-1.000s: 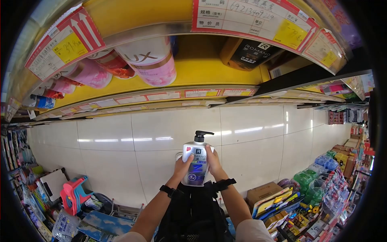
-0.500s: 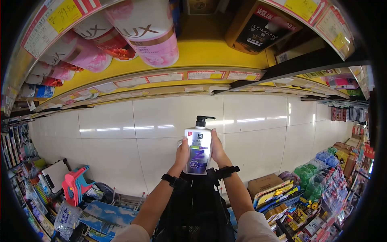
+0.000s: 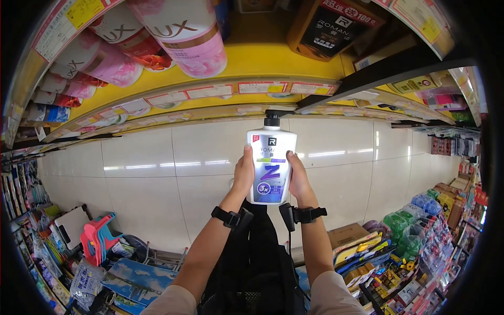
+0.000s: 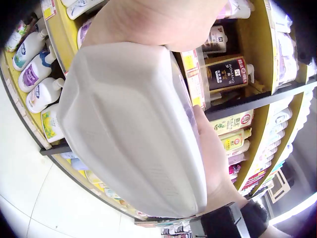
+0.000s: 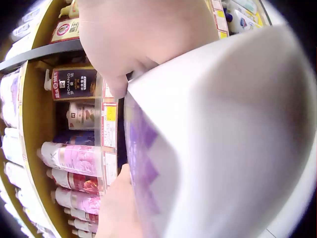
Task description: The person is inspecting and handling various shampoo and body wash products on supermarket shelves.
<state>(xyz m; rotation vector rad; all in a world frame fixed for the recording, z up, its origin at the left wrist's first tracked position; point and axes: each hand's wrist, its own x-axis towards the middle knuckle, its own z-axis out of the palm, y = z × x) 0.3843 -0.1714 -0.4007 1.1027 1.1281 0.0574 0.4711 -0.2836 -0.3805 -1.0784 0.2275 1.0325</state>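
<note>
Between both hands I hold a white and purple Romano pump bottle (image 3: 271, 170), upright with its label facing me and its black pump on top. My left hand (image 3: 243, 172) grips the bottle's left side, thumb along the edge. On the other side my right hand (image 3: 300, 179) grips it, thumb at the label's edge; the other fingers are hidden behind the bottle. The left wrist view is filled by the bottle's white base (image 4: 129, 129). In the right wrist view the bottle's white underside (image 5: 237, 124) covers the right half, beside the purple label.
A yellow shelf (image 3: 252, 65) is ahead, holding pink and white Lux bottles (image 3: 184, 42) and a dark brown Romano bottle (image 3: 333, 31). Behind lie a pink stool (image 3: 94, 239), a cardboard box (image 3: 346, 236) and green plastic-wrapped goods (image 3: 409, 231). Pale floor tiles (image 3: 142, 194) lie below.
Both hands have raised the bottle and moved it forward, closer to the shelf, and slightly right. The head view has tilted so that more of the shelf's products show.
</note>
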